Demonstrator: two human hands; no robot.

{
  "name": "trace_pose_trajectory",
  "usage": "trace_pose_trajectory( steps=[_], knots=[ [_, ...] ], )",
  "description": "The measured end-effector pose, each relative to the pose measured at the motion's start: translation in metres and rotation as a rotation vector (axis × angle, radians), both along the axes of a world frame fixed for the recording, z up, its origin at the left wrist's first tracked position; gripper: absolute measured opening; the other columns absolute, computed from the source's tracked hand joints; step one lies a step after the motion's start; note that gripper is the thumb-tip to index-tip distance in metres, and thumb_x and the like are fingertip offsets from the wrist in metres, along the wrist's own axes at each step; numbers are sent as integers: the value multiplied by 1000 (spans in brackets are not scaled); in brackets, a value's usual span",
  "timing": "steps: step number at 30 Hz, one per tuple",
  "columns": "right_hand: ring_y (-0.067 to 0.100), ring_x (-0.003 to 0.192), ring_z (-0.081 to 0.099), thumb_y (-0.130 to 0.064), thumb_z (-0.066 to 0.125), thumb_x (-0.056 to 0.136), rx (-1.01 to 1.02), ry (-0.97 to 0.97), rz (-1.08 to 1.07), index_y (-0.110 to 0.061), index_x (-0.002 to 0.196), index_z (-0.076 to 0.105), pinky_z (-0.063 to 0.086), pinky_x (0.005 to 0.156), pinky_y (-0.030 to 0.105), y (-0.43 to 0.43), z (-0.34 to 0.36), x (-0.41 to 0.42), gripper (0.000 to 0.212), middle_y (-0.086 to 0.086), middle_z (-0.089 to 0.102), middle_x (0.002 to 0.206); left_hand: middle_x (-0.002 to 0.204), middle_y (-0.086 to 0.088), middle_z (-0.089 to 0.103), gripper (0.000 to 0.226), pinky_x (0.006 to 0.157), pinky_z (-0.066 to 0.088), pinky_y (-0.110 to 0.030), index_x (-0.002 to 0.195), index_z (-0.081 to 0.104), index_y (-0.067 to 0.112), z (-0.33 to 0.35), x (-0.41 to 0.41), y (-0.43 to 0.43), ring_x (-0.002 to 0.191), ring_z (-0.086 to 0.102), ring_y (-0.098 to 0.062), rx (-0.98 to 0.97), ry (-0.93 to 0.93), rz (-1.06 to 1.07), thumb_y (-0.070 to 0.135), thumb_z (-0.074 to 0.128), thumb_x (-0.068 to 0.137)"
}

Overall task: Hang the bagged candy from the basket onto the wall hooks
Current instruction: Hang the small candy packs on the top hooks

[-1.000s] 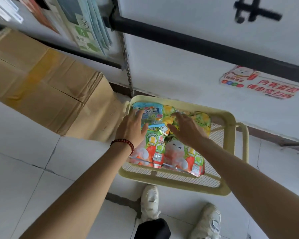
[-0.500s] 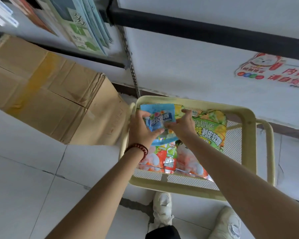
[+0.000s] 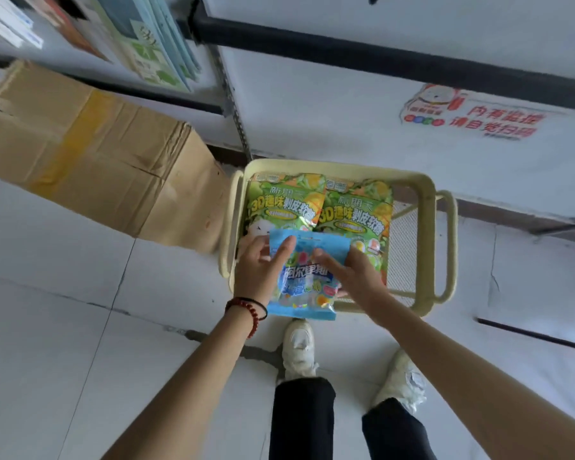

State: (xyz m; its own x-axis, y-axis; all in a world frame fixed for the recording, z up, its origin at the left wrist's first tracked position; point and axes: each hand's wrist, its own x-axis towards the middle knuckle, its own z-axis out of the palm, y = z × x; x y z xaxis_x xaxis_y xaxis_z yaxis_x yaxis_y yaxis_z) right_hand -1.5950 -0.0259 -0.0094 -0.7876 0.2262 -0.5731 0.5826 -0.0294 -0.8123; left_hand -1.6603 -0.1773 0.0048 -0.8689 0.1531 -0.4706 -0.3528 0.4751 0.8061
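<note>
A pale yellow basket (image 3: 430, 207) stands on the floor against the white wall panel. Two green candy bags (image 3: 284, 204) lie side by side in its far half. Over the basket's near edge I hold a blue candy bag (image 3: 304, 283) with both hands. My left hand (image 3: 258, 272) grips its left side, thumb across the front. My right hand (image 3: 349, 273) pinches its right side near the top. No wall hooks are in view.
A taped cardboard box (image 3: 90, 157) lies on the floor left of the basket. Hanging packets (image 3: 150, 44) fill the upper left above a shelf rail. A red-lettered sticker (image 3: 472, 117) marks the wall. My white shoes (image 3: 299, 346) stand just before the basket.
Both hands pulled the blue bag out of the pile and lifted it toward me. The two green bags beneath it now lie uncovered.
</note>
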Motion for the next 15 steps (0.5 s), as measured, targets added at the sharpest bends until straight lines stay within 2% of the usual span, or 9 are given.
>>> trace_pose_trajectory(
  steps=[1,3,5,8,10,13,15],
  knots=[
    [6,76,69,-40,65,82,-19,15,-3,-22,98,66,56,65,25,1,15,7,24,-11,73,80,77,13,64,26,61,42,-6,82,65,28,12,6,2,70,59,1,36,6,-30,53,67,75],
    [6,75,70,-45,63,76,-21,60,33,-21,97,67,55,60,21,5,47,21,32,-10,73,80,68,22,65,5,62,44,-4,81,66,27,37,14,6,66,58,10,81,5,-106,30,70,83],
    [8,77,70,-47,62,74,21,94,39,-19,100,66,56,61,22,14,81,37,38,-7,72,84,64,23,65,7,62,43,-4,87,70,17,60,21,13,65,57,14,119,26,-194,23,66,85],
    [5,70,67,-31,65,81,104,173,-51,-18,92,63,53,60,21,32,119,58,17,-6,69,80,77,4,70,38,64,47,-12,92,71,5,95,36,32,69,62,2,184,50,-272,42,70,79],
    [3,65,63,-34,66,77,160,219,-109,-24,83,64,50,59,20,44,147,68,12,-9,66,72,80,-2,71,59,69,50,-21,89,69,7,118,43,47,75,65,-7,195,80,-282,61,65,66],
    [1,62,61,-40,65,72,242,294,-161,-28,77,65,46,57,16,62,192,82,12,-14,66,66,85,3,70,55,73,52,-27,89,69,17,163,47,67,80,65,-6,218,188,-368,66,59,64],
    [-1,63,63,-38,65,74,289,349,-182,-27,78,67,46,57,13,75,225,89,12,-15,68,68,85,11,68,44,73,51,-22,87,67,21,199,44,77,81,63,-2,214,338,-479,61,58,72]
  ],
)
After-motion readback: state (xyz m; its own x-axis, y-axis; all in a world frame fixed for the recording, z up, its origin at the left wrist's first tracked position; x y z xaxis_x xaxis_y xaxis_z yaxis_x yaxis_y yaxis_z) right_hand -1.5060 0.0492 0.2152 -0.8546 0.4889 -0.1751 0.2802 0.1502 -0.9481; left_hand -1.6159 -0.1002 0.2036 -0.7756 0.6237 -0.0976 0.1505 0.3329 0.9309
